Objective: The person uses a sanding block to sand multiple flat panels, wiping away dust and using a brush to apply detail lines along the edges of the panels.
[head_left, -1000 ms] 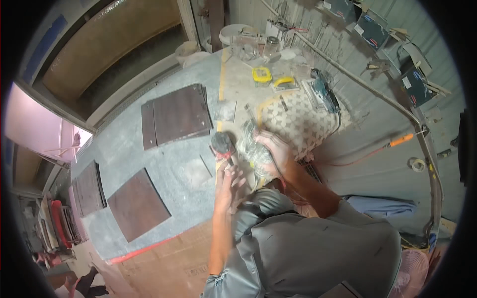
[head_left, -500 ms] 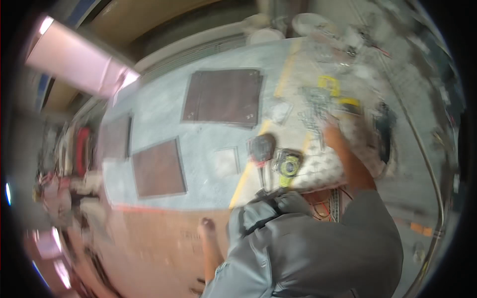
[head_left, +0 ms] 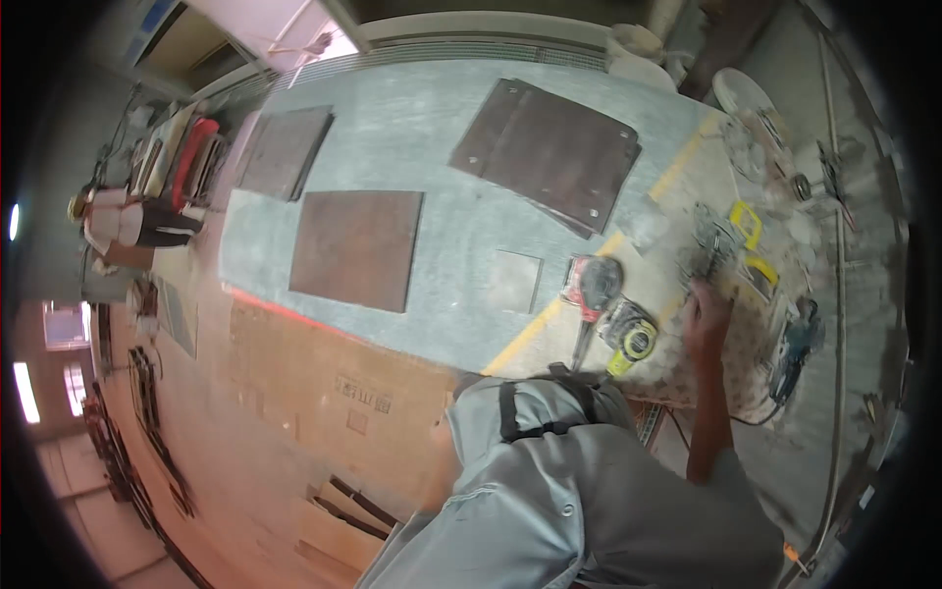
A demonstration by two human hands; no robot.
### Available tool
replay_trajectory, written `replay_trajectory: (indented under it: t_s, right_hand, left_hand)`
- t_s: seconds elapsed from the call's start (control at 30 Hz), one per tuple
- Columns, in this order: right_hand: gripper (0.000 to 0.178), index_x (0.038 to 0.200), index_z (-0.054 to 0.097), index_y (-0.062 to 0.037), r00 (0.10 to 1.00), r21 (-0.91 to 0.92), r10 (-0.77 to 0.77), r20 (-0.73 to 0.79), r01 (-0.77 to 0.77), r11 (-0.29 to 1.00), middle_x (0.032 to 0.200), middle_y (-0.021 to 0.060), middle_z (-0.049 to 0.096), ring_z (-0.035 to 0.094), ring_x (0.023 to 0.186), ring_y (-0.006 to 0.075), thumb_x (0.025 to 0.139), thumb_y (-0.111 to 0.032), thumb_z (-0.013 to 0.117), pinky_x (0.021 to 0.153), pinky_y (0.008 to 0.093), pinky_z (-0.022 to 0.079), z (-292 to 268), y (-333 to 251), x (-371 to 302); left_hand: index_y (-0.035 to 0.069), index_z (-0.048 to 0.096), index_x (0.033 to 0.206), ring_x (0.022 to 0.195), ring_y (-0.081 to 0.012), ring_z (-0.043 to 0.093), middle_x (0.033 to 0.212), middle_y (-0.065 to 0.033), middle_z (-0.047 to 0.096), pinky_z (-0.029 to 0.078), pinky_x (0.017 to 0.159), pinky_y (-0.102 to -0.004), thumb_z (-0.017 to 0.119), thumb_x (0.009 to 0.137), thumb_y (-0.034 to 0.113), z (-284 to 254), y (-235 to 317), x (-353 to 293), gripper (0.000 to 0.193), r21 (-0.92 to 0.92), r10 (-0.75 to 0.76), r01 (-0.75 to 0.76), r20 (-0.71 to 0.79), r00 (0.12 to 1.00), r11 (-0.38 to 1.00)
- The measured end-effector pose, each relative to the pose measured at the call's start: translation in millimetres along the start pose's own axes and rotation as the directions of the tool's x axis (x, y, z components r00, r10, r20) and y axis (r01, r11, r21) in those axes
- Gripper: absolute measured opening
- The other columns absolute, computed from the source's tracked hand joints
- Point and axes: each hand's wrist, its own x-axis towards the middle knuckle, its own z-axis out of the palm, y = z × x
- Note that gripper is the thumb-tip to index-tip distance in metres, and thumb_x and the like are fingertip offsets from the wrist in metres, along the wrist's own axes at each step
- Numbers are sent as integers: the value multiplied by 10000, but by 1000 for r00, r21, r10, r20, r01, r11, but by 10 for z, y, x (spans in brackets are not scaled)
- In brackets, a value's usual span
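Note:
My right hand reaches over a cluster of small grey metal pieces on the pale, patterned right part of the table. Its fingers look bent and close together at the near edge of the cluster; anything between them is hidden. Two yellow items lie just beyond it. To the hand's left are a red-and-black rounded tool and a yellow-green tape measure. My left forearm shows beside my body at the table's near edge, but the left hand itself cannot be seen.
Dark brown flat panels lie on the blue-grey tabletop, some stacked. A small pale square lies near the yellow line. A teal power tool is at the right edge. Cardboard borders the near side. Another person stands far left.
The view has swung left, so the table and its things appear further right. My left hand, visible before at the near side, is now out of sight. My right hand stays by the metal pieces.

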Motion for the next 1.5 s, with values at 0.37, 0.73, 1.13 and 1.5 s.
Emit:
replay_trajectory:
  t_s: [0.37,0.73,1.13,1.5]
  right_hand:
    - [952,1636,345,33,789,-115,-71,610,177,978,1712,315,292,228,1612,477,830,-285,740,1289,633,212,2017,-2774,294]
    - [483,1375,614,-55,629,327,604,489,-775,542,1248,194,717,716,1000,388,1021,-377,675,894,417,610,2982,-2368,366]
    - [643,1456,593,-150,506,599,325,799,-625,-500,1405,105,654,636,1248,345,1060,-646,495,1096,496,505,3849,-4358,635]
    - [735,1638,422,-97,550,884,694,465,-337,-325,1619,127,500,480,1476,327,1088,-583,451,1255,493,340,3841,-4218,1041]
  left_hand:
    - [66,622,979,738,-114,607,840,-23,613,514,647,-293,695,1045,213,-998,1531,1027,177,-745,182,-136,-19,983,653]
    - [-11,699,1167,1113,-405,636,1143,-225,681,507,983,-491,828,898,352,-2358,3232,2760,470,-8,689,-754,-399,605,657]
    - [27,683,1317,1297,-407,601,1339,-223,682,454,1119,-515,721,855,751,-2029,4629,3744,860,222,659,-678,163,735,701]
    - [-8,726,1296,1294,-435,631,1332,-260,699,483,1107,-514,643,878,827,-2044,4903,3104,938,-306,543,-548,-110,832,778]
